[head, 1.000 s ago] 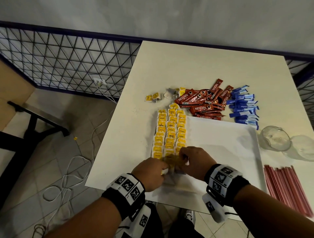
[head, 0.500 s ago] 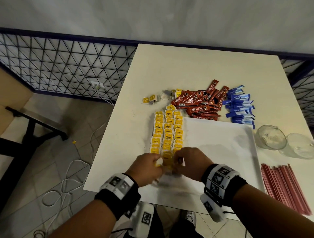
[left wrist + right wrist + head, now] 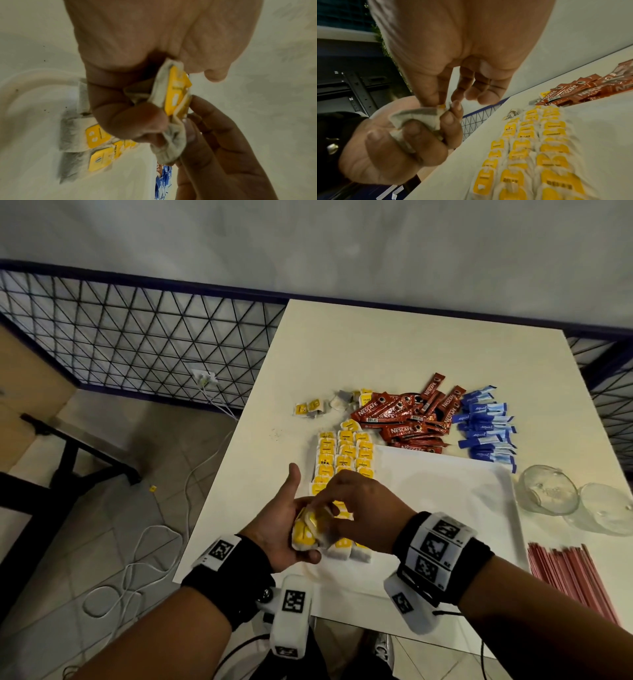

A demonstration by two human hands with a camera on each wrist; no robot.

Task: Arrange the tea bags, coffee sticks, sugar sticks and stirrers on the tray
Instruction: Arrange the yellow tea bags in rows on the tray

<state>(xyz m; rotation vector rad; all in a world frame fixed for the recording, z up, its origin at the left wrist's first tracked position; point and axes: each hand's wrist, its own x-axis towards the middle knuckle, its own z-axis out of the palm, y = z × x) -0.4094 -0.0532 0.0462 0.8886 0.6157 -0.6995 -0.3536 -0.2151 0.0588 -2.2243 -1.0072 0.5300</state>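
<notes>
My left hand [image 3: 286,527] is turned palm up over the tray's near left corner and grips a small bunch of yellow-tagged tea bags [image 3: 306,534], thumb sticking up. My right hand [image 3: 325,508] pinches the tag of one tea bag [image 3: 441,106] in that bunch between thumb and forefinger. The bunch [image 3: 173,94] shows crumpled in the left wrist view. Three rows of tea bags [image 3: 344,455] lie along the left side of the white tray [image 3: 445,491]. Red coffee sticks [image 3: 407,419] and blue sugar sticks [image 3: 486,426] are heaped behind the tray. Red stirrers [image 3: 572,580] lie right of it.
Two clear glass cups [image 3: 548,491] lie right of the tray. A few loose tea bags [image 3: 310,408] sit on the white table [image 3: 411,344] left of the coffee heap. The table's left edge drops to a tiled floor with white cables [image 3: 137,559].
Both hands have lifted off the near end of the tea bag rows. My left hand has turned palm up with a bunch of tea bags, and my right hand now pinches one of them.
</notes>
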